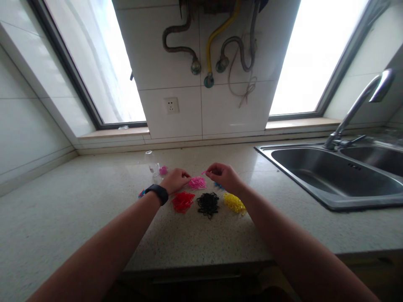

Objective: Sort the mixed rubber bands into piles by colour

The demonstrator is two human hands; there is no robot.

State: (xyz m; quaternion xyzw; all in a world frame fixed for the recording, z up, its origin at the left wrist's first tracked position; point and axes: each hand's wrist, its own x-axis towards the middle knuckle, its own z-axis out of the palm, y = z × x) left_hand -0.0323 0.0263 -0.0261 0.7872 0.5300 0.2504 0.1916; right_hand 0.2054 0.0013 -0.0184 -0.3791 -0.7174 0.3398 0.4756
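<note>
My right hand is closed in a pinch on a small pink rubber band, just above and right of a pile of pink rubber bands. At the left edge of that pile, my left hand has its fingers drawn together; whatever is between them is too small to make out. Nearer to me lie piles of red bands, black bands and yellow bands. A few blue bands show partly behind my right hand.
Clear plastic containers and a pink item stand behind my left hand. Something red and blue pokes out beside the watch. On the right, a steel sink with a faucet is set into the speckled countertop.
</note>
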